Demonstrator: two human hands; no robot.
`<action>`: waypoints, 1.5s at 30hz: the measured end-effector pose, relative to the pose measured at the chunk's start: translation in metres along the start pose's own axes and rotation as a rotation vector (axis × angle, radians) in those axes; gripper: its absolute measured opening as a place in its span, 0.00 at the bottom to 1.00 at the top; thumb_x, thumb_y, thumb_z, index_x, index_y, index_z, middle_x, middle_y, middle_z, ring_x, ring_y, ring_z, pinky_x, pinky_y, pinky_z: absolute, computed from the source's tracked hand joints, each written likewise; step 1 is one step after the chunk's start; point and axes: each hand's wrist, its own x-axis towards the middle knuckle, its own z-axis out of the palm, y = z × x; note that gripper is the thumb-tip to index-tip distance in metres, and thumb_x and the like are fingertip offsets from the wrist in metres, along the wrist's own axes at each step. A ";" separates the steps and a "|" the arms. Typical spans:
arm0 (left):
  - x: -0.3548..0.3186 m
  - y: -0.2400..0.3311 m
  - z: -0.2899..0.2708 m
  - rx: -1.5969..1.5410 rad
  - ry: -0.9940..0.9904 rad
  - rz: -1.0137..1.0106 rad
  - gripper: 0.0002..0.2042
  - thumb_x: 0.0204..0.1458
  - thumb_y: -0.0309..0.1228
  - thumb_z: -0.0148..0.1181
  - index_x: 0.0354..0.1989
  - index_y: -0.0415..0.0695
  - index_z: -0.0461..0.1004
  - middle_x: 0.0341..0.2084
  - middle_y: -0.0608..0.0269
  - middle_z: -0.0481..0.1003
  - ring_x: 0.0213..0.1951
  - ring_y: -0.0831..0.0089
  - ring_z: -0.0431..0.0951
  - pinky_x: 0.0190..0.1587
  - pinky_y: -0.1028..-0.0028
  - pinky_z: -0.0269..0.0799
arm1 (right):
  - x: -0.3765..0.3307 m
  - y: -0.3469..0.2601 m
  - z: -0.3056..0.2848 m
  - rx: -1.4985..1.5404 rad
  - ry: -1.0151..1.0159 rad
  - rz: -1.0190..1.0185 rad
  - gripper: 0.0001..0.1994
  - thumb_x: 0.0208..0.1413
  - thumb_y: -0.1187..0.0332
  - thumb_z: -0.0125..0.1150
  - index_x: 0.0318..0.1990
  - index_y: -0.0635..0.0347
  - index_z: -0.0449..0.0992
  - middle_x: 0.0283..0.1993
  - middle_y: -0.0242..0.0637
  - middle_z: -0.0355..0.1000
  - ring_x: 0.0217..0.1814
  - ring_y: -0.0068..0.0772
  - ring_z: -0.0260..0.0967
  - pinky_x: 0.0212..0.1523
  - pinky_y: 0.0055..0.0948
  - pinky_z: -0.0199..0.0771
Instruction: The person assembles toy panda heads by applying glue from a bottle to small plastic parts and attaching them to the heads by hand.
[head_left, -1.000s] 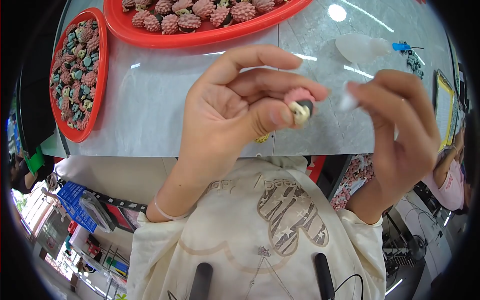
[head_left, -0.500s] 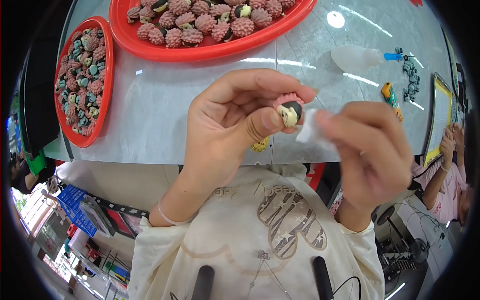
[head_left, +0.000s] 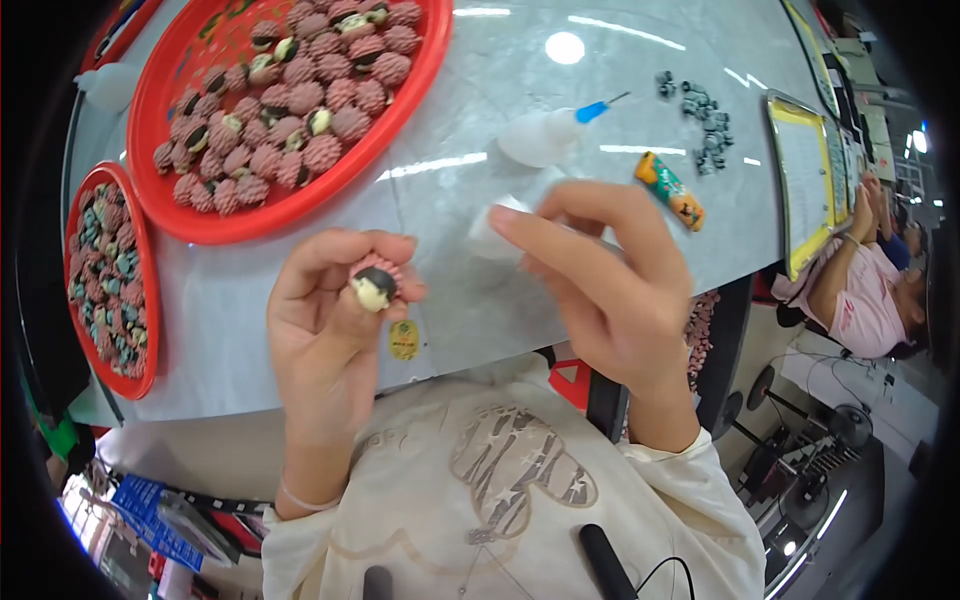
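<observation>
Above the table, left hand pinches a pink piece; right hand open.

Pink piece, red tray, grey table.

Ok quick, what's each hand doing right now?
Left hand: closed around a small pink ridged piece with a cream and black middle.
Right hand: fingers half curled at a small white object; hold cannot be told.
</observation>
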 end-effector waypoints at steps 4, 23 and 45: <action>-0.001 0.001 -0.003 0.014 0.014 -0.038 0.14 0.47 0.29 0.54 0.41 0.37 0.64 0.38 0.51 0.69 0.33 0.72 0.72 0.37 0.79 0.68 | 0.000 0.012 -0.014 -0.139 -0.145 -0.024 0.15 0.41 0.72 0.58 0.40 0.62 0.72 0.38 0.38 0.69 0.36 0.33 0.66 0.38 0.26 0.64; 0.001 0.002 -0.004 -0.055 -0.060 -0.085 0.17 0.48 0.33 0.54 0.43 0.37 0.62 0.40 0.52 0.63 0.32 0.74 0.69 0.36 0.82 0.65 | -0.010 0.030 -0.064 0.526 0.374 0.505 0.09 0.44 0.78 0.53 0.36 0.68 0.67 0.37 0.39 0.64 0.33 0.26 0.65 0.32 0.20 0.63; 0.003 0.006 0.005 -0.004 -0.133 -0.227 0.21 0.42 0.38 0.60 0.40 0.39 0.63 0.35 0.54 0.67 0.32 0.73 0.71 0.30 0.84 0.70 | 0.007 -0.018 0.005 0.819 -0.006 0.356 0.12 0.44 0.72 0.59 0.34 0.68 0.67 0.33 0.47 0.64 0.29 0.26 0.65 0.23 0.14 0.65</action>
